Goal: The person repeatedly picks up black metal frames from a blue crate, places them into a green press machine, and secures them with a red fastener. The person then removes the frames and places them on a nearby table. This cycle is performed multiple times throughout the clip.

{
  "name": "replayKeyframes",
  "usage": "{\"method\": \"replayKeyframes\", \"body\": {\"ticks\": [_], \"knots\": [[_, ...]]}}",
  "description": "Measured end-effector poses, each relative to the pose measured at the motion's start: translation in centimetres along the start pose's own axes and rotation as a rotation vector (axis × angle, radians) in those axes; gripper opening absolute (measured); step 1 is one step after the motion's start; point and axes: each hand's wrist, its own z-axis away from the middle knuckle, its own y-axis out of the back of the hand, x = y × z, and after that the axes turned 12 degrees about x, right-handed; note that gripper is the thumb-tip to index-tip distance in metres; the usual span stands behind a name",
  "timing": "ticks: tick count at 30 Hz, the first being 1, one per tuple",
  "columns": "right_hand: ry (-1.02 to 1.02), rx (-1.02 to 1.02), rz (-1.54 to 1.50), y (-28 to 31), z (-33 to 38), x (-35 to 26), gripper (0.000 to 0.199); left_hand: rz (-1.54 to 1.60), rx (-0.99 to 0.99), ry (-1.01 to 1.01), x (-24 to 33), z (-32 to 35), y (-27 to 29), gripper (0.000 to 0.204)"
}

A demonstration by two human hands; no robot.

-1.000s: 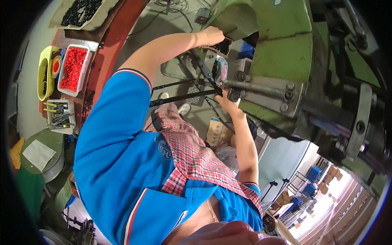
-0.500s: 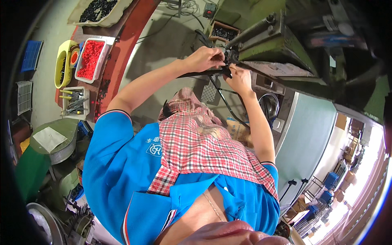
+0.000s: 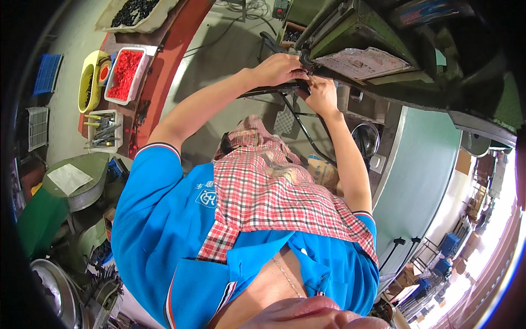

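— Where are my hands?
— Left hand curls closed on the black metal bar at the green press; right hand pinches beside it.
— Progress?
— I judge it mid-adjustment, nothing released yet.

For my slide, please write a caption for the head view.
Both hands, left hand and right hand, work at a green machine, beside a tray of red parts.

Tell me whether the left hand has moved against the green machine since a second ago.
Cannot tell: the camera swung. The left hand still rests at the green machine front, close beside the right hand.
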Motion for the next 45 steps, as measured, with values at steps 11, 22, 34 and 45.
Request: {"method": "replayKeyframes", "body": {"ticks": [11, 22, 34, 45], "knots": [[0.083, 0.203, -0.05, -0.4, 0.2, 0.2, 0.031, -0.508, -0.195, -0.023, 2.0, 2.8, 1.7, 0.062], [0.103, 0.258, -0.195, 1.4, -1.2, 0.0, 0.027, -0.534, -0.198, -0.119, 1.8, 2.5, 2.0, 0.06], [-0.086, -0.072, -0.313, 3.5, -2.5, 0.7, 0.033, -0.457, -0.335, -0.129, 0.8, -0.3, 2.4, 0.049], [-0.138, -0.195, -0.509, -1.4, -2.9, 4.9, 0.034, -0.255, -0.319, -0.018, -2.2, 0.5, 1.0, 0.055]]}}
